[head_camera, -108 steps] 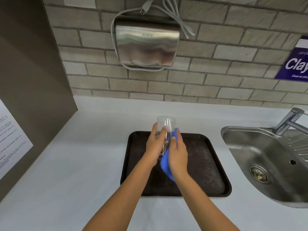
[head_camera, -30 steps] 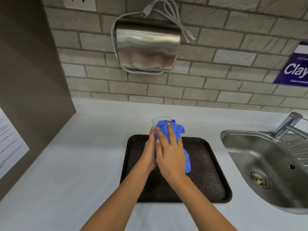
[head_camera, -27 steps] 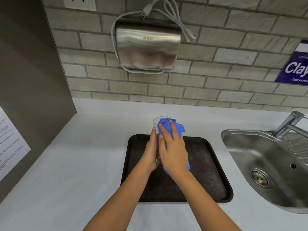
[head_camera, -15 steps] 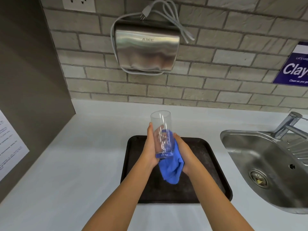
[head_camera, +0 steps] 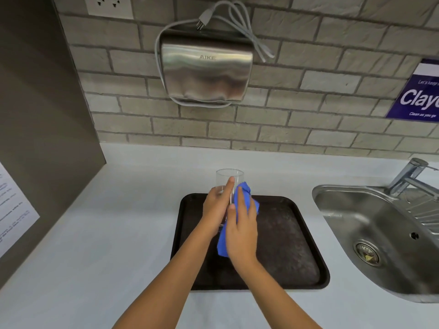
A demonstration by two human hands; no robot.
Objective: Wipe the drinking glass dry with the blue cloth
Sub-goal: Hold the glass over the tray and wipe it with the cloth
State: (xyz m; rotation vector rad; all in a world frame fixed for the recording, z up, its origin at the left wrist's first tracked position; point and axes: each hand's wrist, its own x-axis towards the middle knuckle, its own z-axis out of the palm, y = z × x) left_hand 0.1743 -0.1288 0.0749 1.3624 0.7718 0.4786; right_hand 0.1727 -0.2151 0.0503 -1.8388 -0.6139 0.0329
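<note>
A clear drinking glass (head_camera: pixel 228 178) is held upright above the dark tray (head_camera: pixel 289 243). My left hand (head_camera: pixel 215 211) wraps around its left side, fingers reaching up near the rim. My right hand (head_camera: pixel 241 230) presses the blue cloth (head_camera: pixel 247 198) flat against the glass's right side. The cloth bunches above my fingertips and hangs below my palm. Only the top of the glass shows; its lower part is hidden behind both hands.
A steel sink (head_camera: pixel 370 233) with a tap (head_camera: pixel 409 178) lies to the right of the tray. A steel hand dryer (head_camera: pixel 205 72) hangs on the brick wall behind. A dark panel (head_camera: pixel 42 129) with a paper notice stands at the left. White counter surrounds the tray.
Half a second ago the cloth was cupped low under the glass's base. My right hand has since turned over and slid up the right side with the cloth. The glass sits slightly lower.
</note>
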